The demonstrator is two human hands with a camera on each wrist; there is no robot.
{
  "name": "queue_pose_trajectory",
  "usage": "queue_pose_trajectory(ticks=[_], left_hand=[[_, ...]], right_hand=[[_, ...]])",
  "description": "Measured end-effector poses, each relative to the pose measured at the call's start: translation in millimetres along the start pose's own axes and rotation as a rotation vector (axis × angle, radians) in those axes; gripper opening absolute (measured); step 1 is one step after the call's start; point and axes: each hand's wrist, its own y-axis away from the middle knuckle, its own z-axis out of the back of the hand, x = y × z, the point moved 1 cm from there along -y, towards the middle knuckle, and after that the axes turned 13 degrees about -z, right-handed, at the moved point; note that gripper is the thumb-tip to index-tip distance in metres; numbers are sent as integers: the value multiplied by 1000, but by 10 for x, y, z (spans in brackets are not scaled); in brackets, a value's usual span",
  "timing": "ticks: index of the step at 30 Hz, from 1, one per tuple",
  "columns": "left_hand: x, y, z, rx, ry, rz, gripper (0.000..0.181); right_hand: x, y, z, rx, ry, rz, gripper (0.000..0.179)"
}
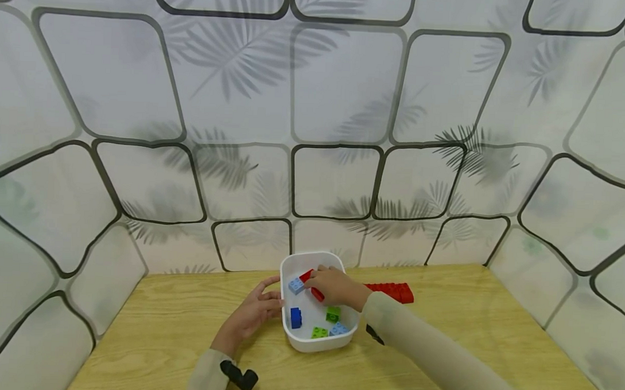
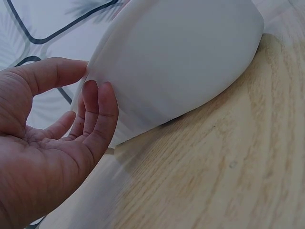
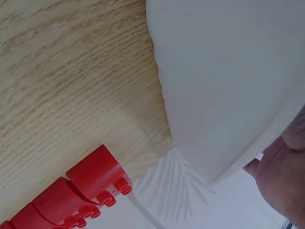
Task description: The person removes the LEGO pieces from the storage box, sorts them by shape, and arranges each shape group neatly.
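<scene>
In the head view a white plastic bin (image 1: 320, 345) stands on the table with several toy bricks inside. My left hand (image 1: 254, 314) is at its left side; in the left wrist view the fingers, loosely bent, touch the bin's outer wall (image 2: 181, 57). Over the far part of the bin, my right hand (image 1: 335, 285) reaches in among red bricks (image 1: 316, 294); its fingertips are partly hidden, so a grip cannot be made out. A light blue brick (image 1: 296, 285) lies beside those fingers. Nearer the front are a dark blue brick (image 1: 295, 318) and a green brick (image 1: 332, 314).
Right of the bin, partly behind the right wrist, lies a row of joined red bricks (image 1: 399, 293). A lime brick (image 1: 320, 333) and another light blue brick (image 1: 339, 329) sit at the bin's front. Patterned cloth walls (image 1: 333, 184) surround the wooden table (image 1: 168, 322).
</scene>
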Motion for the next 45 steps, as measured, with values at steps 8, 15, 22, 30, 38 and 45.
queue_pose_trajectory(ticks=[8, 15, 22, 30, 38, 45], left_hand=[[4, 0, -10, -2, -12, 9, 73], [-13, 12, -16, -1, 0, -1, 74], [-18, 16, -27, -11, -1, -4, 74], [-24, 8, -11, -13, -15, 2, 74], [-26, 5, -24, -31, -27, 21, 72], [-35, 19, -31, -33, -31, 27, 73]], right_hand=[[-5, 6, -6, 7, 5, -21, 43], [-4, 16, -10, 12, -2, -27, 42], [0, 36, 12, 8, -2, -19, 42], [-27, 106, 122, 8, -124, -22, 43], [-249, 215, 222, -49, -455, 45, 44], [-497, 341, 206, -110, -690, 34, 52]])
